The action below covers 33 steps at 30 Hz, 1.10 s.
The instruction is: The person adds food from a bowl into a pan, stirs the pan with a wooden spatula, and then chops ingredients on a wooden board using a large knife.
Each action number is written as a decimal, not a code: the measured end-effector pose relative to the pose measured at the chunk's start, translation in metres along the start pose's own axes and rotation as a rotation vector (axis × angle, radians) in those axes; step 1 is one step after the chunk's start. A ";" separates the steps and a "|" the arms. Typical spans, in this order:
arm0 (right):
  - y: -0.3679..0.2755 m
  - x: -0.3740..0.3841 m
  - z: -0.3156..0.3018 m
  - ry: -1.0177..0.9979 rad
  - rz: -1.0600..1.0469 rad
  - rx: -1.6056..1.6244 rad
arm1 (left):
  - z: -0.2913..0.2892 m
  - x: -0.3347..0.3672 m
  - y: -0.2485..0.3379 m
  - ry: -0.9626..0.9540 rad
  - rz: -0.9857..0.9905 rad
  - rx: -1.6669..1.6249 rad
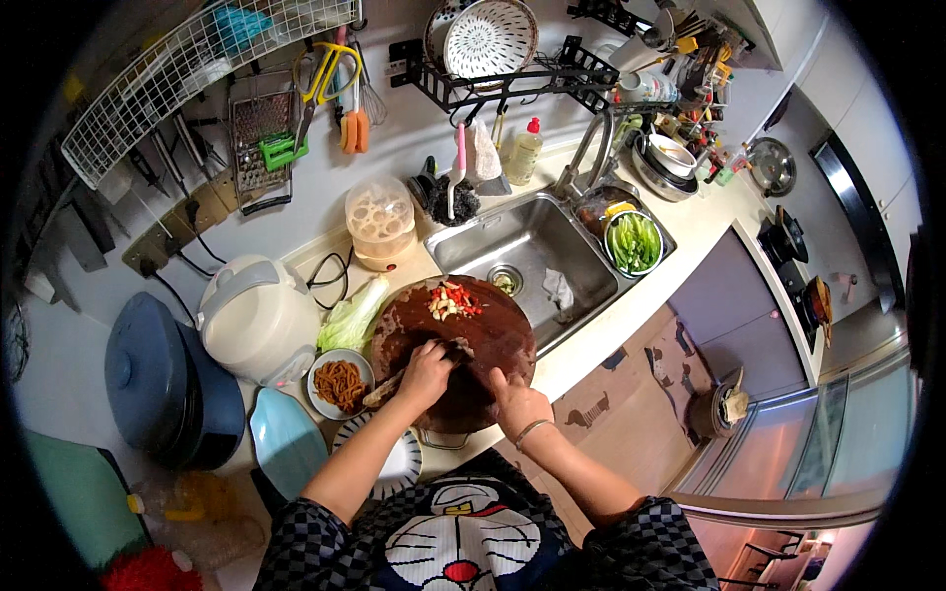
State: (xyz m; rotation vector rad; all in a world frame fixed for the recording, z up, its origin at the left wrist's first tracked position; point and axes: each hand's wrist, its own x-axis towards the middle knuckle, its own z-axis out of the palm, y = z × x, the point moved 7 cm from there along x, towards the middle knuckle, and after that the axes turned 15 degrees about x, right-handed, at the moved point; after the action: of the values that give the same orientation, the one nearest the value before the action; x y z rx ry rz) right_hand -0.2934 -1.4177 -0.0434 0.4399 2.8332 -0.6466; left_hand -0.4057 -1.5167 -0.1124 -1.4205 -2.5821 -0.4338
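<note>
A round, dark brown chopping board lies on the counter left of the sink. Chopped red chili and pale garlic-like bits are heaped at its far side. Over the board's middle, my left hand is closed, fingers curled down on a small brownish piece I cannot identify. My right hand is closed at the board's right edge; what it grips is hidden. A tan, knobbly piece lies by my left wrist. Left of the board are a bowl of brown strips and a pale green leafy vegetable.
A steel sink holds a basket of green peppers at its right. Leftward stand a white rice cooker, a blue pot, a light-blue dish and a striped plate. A dish rack hangs above.
</note>
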 end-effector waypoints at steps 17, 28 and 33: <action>-0.001 -0.014 0.013 -0.222 -0.023 -0.100 | -0.011 -0.016 0.006 0.057 -0.153 -0.056; -0.005 0.018 0.016 -0.291 -0.031 -0.067 | -0.012 -0.012 -0.004 0.103 -0.216 -0.268; 0.018 0.033 0.044 -0.181 -0.097 -0.037 | -0.008 -0.012 -0.005 0.086 -0.210 -0.254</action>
State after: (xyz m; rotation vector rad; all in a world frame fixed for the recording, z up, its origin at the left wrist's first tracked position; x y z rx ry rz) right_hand -0.3127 -1.4145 -0.0981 0.2262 2.7026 -0.6170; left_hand -0.4030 -1.5314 -0.1086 -1.1692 -2.6910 -0.8608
